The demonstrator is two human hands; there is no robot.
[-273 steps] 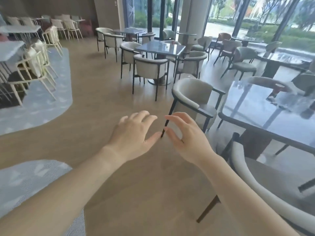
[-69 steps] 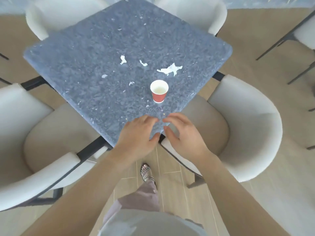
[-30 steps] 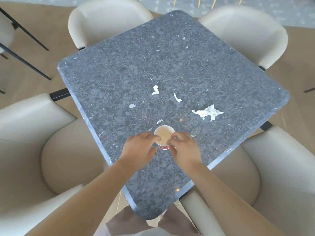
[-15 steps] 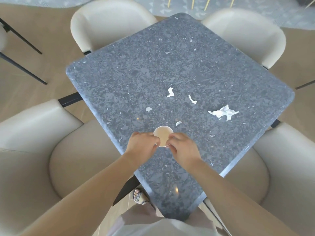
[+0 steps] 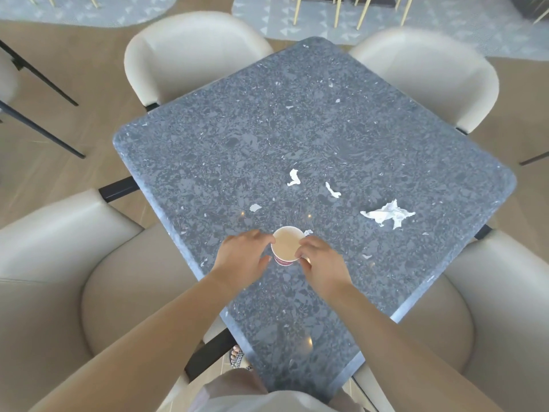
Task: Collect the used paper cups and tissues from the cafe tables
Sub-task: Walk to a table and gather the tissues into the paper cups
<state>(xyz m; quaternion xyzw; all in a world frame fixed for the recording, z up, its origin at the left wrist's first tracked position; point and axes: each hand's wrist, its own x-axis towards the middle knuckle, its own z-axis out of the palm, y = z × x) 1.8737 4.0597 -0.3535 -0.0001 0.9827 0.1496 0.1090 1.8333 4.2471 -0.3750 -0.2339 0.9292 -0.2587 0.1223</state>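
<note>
Your left hand (image 5: 242, 257) and right hand (image 5: 322, 263) have now closed round the red paper cup (image 5: 285, 246) near the speckled grey stone table (image 5: 208, 162) edge; beyond, the crumpled white tissue (image 5: 387, 215) and scraps still wait.

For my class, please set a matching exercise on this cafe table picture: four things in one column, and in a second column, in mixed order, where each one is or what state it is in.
Column one
1. paper cup
2. large crumpled tissue
3. left hand
4. table

Column two
A. lying at the right side of the tabletop, apart from the cup
B. dark speckled stone, with pale chairs around it
C. upright, red outside, between both hands
D. against the cup's left side

Pairs: 1-C, 2-A, 3-D, 4-B
</note>
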